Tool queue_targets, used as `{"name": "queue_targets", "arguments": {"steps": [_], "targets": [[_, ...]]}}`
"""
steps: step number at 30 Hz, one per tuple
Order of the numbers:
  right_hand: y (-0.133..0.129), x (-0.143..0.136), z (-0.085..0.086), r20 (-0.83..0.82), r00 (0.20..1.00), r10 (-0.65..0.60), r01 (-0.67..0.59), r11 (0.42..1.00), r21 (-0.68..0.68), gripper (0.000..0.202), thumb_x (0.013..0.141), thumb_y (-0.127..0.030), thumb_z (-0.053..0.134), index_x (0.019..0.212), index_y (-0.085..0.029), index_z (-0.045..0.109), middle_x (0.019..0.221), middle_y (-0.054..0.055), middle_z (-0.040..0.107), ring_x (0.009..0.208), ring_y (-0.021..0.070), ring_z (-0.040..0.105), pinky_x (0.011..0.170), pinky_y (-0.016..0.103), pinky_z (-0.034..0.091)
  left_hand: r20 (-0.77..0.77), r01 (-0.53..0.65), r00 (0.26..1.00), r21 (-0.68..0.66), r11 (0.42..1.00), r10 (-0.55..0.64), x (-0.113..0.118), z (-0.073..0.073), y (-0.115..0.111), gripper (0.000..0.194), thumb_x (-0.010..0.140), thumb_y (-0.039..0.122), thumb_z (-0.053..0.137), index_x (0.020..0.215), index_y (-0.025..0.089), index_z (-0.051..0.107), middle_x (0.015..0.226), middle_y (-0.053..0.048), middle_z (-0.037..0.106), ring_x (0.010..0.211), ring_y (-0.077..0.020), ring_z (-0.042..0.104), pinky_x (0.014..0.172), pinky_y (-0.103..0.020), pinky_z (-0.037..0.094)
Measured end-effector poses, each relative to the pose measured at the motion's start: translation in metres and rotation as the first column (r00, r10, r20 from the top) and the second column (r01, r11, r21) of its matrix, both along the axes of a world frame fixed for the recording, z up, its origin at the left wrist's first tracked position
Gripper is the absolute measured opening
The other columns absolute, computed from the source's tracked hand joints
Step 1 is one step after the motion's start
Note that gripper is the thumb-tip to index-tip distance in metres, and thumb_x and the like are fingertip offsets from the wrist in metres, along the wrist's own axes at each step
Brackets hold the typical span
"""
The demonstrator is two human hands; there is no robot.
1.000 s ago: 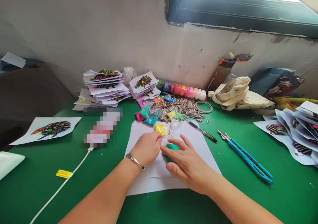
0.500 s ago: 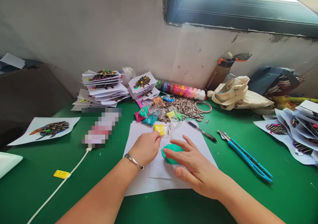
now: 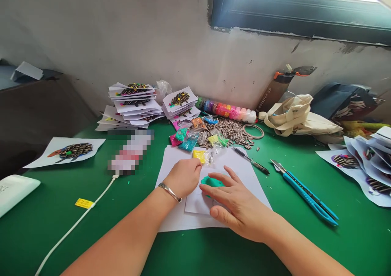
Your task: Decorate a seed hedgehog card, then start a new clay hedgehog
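Note:
A flattened teal piece of modelling clay (image 3: 211, 181) lies on a small white paper (image 3: 195, 204), which rests on larger white sheets (image 3: 167, 162). Over the clay my right hand (image 3: 240, 204) is spread, its fingers apart and partly covering it; whether the fingertips press on it I cannot tell. My left hand (image 3: 185, 177) is closed at the left of the clay, thumb and fingers together, with a bracelet on the wrist. What it may hold is hidden. Just beyond its fingertips lies a yellow clay packet (image 3: 199, 156).
Behind are several colored clay packets (image 3: 188, 142), sunflower seeds (image 3: 233, 131) and a tape ring (image 3: 253, 131). A pen (image 3: 252, 161) and blue utility knife (image 3: 305, 192) lie right. Stacked seed pictures (image 3: 134, 109), a cable (image 3: 70, 227) and a white device (image 3: 18, 192) are left.
The camera view has shifted slightly, so the scene sits a little further right. My right hand's fingers have moved slightly left across the clay. My left hand stays closed.

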State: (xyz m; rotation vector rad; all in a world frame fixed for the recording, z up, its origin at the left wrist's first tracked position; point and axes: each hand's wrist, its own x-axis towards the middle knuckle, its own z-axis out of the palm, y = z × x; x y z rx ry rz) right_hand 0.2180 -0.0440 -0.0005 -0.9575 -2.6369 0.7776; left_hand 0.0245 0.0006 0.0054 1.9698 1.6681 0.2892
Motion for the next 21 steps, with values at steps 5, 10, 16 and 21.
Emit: {"name": "queue_targets", "arguments": {"steps": [5,10,16,21], "targets": [[-0.0003,0.0014,-0.0020,-0.023,1.000,0.002,-0.002,1.000,0.005,0.045,0.096,-0.043,0.040,0.139,-0.027,0.043,0.121,0.003,0.065,0.137,0.0269,0.029,0.116,0.057,0.004,-0.001,0.001,1.000,0.007,1.000,-0.001,0.0000,-0.0005,-0.0006,0.026,0.088,0.017,0.041,0.069,0.021,0.059,0.071,-0.002,0.067,0.067,-0.0171,0.061,0.057,-0.025,0.038],[-0.0013,0.0023,-0.0012,-0.030,0.999,-0.018,0.018,1.000,-0.006,0.043,0.095,-0.042,0.043,0.136,-0.028,0.045,0.114,0.002,0.068,0.139,0.0258,0.026,0.115,0.056,0.001,-0.001,-0.003,1.000,0.006,1.000,0.003,0.0001,-0.0007,-0.0004,0.026,0.088,0.018,0.040,0.071,0.021,0.059,0.072,-0.002,0.067,0.068,-0.0172,0.061,0.058,-0.025,0.038],[-0.0005,0.0018,0.0025,-0.047,0.999,-0.019,0.015,0.997,-0.075,0.039,0.095,-0.039,0.045,0.132,-0.029,0.048,0.109,-0.001,0.069,0.138,0.0239,0.027,0.115,0.052,-0.003,-0.011,0.009,1.000,0.010,1.000,-0.009,0.0004,-0.0004,-0.0003,0.026,0.087,0.018,0.040,0.069,0.021,0.058,0.070,-0.002,0.066,0.066,-0.0172,0.059,0.057,-0.025,0.037],[-0.0015,0.0032,0.0031,-0.051,0.999,-0.015,0.011,0.996,-0.086,0.040,0.094,-0.038,0.047,0.133,-0.029,0.047,0.110,-0.001,0.069,0.137,0.0230,0.027,0.116,0.051,-0.005,-0.010,0.019,1.000,0.016,1.000,-0.018,-0.0003,-0.0008,0.0008,0.025,0.087,0.018,0.041,0.068,0.021,0.058,0.068,-0.002,0.065,0.064,-0.0172,0.058,0.056,-0.026,0.036]]}}
